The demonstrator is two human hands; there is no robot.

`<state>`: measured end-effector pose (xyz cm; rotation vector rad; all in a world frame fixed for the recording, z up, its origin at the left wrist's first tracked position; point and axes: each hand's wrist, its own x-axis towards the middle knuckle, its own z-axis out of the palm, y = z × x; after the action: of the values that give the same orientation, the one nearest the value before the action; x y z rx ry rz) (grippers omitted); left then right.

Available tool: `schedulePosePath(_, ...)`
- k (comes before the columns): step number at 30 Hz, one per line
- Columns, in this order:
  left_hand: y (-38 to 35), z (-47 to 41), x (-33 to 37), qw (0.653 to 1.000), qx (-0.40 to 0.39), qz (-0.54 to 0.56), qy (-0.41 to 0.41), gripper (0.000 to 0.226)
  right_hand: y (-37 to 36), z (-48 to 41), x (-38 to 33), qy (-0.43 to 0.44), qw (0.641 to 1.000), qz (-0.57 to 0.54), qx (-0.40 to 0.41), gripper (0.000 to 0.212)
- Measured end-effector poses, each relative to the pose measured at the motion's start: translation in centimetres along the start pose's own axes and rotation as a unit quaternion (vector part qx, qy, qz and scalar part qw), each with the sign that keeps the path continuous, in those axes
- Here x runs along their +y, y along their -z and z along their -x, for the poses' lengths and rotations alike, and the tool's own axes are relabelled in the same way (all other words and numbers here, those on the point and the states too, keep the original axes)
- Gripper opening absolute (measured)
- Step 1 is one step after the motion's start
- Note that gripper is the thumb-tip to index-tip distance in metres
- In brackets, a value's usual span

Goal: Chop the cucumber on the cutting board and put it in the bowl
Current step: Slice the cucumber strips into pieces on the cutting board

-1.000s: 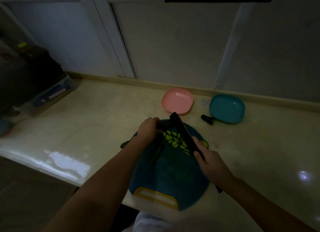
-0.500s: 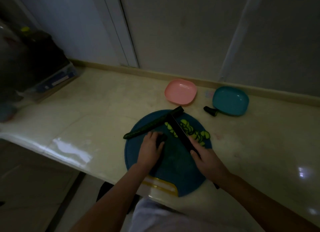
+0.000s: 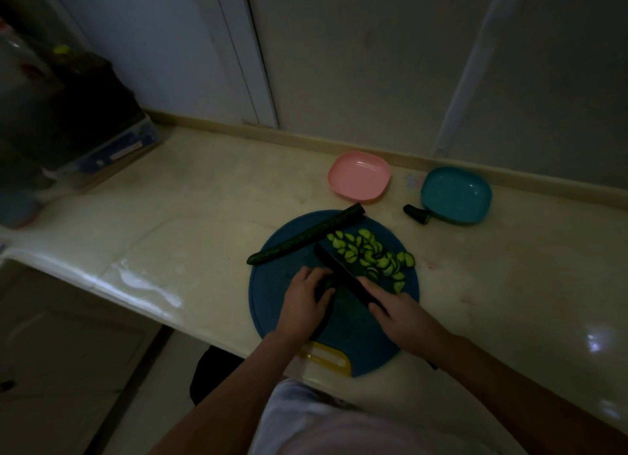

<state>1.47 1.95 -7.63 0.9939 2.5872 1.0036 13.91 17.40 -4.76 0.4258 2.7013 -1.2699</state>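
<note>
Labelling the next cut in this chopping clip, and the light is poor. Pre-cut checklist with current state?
1. Knife gripped by the right hand: ok.
2. Left hand holds the cucumber piece beside the blade: ok.
3. Left fingertips clear of the blade edge: cannot tell, too dark.
4. Slices piled on the cutting board, on the blade's right, away from the held piece: ok.
5. Pink bowl and teal bowl empty, behind the board: ok.
</note>
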Motion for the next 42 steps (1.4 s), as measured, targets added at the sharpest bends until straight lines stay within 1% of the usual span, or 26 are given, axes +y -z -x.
schedulePosePath(5,-0.1,0.1,0.3,1.000,0.015,-0.005,0.003,0.025,0.2,0.4,0.6,-0.004,1.000,-0.019,-0.011,0.053)
schedulePosePath(14,-0.1,0.1,0.2,1.000,0.015,-0.027,-0.007,0.020,1.1,0.6,0.2,-0.006,1.000,0.007,-0.014,0.053)
schedulePosePath(25,-0.1,0.2,0.2,0.999,0.020,-0.029,-0.008,0.020,1.5,1.1,-0.2,-0.004,1.000,-0.013,-0.016,0.052)
schedulePosePath(31,-0.2,0.2,0.1,0.999,0.022,-0.024,-0.013,0.018,1.5,0.9,0.0,-0.016,0.998,-0.055,-0.028,0.053)
schedulePosePath(36,-0.1,0.2,0.1,0.999,0.026,-0.012,-0.016,0.012,1.9,0.5,-0.1,-0.025,0.995,-0.077,-0.058,0.053)
schedulePosePath(42,-0.2,0.2,0.1,0.999,0.032,-0.001,-0.012,0.014,1.6,-0.1,-0.7,-0.025,0.997,-0.041,-0.066,0.052)
